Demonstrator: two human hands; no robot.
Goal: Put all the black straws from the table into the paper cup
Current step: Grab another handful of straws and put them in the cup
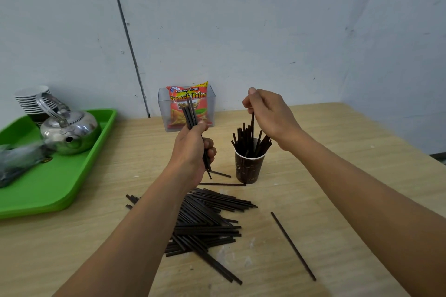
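A dark brown paper cup stands upright mid-table with several black straws sticking out of it. My right hand is above the cup and pinches the top of one black straw, whose lower end is down among the straws in the cup. Left of the cup, my left hand grips a small bundle of black straws held nearly upright. A pile of black straws lies on the table in front of the cup. One lone straw lies to the right of the pile.
A green tray at the left holds a metal kettle, a stack of paper cups and a grey bag. A clear box with a snack packet stands against the wall behind the cup. Two loose straws lie beside the cup's base.
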